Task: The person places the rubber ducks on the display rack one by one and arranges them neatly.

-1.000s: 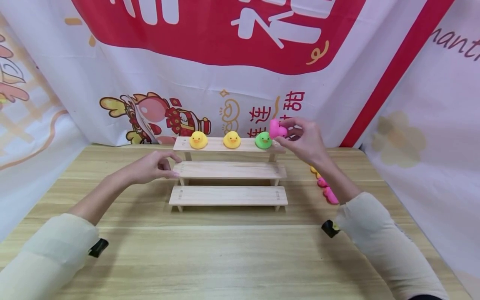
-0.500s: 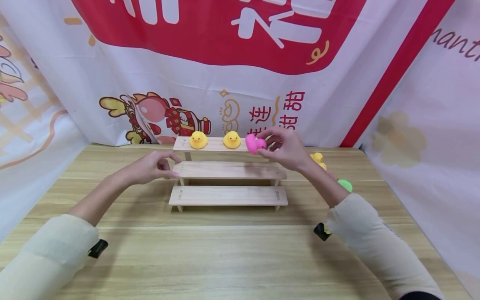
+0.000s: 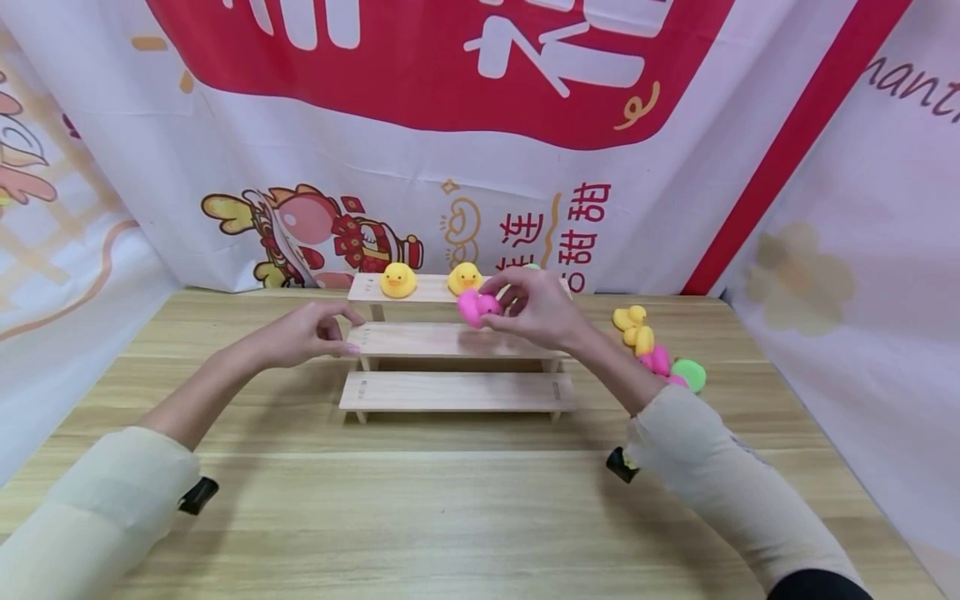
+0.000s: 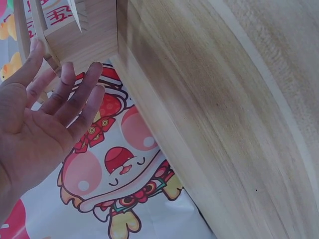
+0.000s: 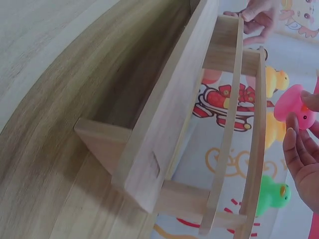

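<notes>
Pink duck [image 3: 477, 307]: judged light, soft, slightly slick — best held round its middle. Right hand [image 3: 536, 310] pinches it; left hand [image 3: 306, 335] pinches stand [image 3: 442, 342] at nine o'clock.

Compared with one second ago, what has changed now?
The right hand, still holding the pink duck, moved left, lower in the head view, from beside the green duck to near the right yellow duck on the top shelf. Unchanged: the left hand holds the rack's left end; the shelf's three ducks keep their places.
</notes>
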`<state>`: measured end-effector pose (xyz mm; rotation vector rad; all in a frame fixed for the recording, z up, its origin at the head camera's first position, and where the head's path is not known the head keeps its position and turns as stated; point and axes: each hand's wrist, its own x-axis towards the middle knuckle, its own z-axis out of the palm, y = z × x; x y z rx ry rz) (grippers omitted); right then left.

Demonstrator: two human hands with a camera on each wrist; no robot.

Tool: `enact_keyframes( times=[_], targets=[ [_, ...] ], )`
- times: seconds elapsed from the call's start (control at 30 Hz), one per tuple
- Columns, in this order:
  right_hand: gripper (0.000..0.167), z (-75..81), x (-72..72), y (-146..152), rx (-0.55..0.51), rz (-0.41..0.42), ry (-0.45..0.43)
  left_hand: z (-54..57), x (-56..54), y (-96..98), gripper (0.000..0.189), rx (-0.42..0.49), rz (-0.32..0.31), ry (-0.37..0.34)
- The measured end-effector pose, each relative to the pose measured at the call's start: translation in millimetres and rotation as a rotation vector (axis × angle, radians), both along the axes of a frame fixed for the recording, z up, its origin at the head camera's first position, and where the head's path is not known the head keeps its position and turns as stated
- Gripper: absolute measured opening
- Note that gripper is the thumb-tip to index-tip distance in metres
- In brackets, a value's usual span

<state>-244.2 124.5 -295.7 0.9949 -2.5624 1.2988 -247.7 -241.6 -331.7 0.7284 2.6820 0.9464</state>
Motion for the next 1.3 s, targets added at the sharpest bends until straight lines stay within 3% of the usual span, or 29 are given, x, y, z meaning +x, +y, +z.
enact_keyframes(
  times=[0.3,0.9,1.3],
  targets=[
    [0.032,-5.9,-1.1,-17,-0.015,0.057,-0.050,0.1,-0.2,0.3,0.045,-0.009,0.004,0.001],
    [0.033,-10.2,-5.8,-45,0.124,0.075,-0.038,2.5,1.1,2.2,0.045,-0.016,0.019,-0.001],
    [0.034,-9.8,-6.8,-60,0.137,0.055,-0.177,3.9,0.2,2.5,0.046,-0.051,0.014,0.014]
  ],
)
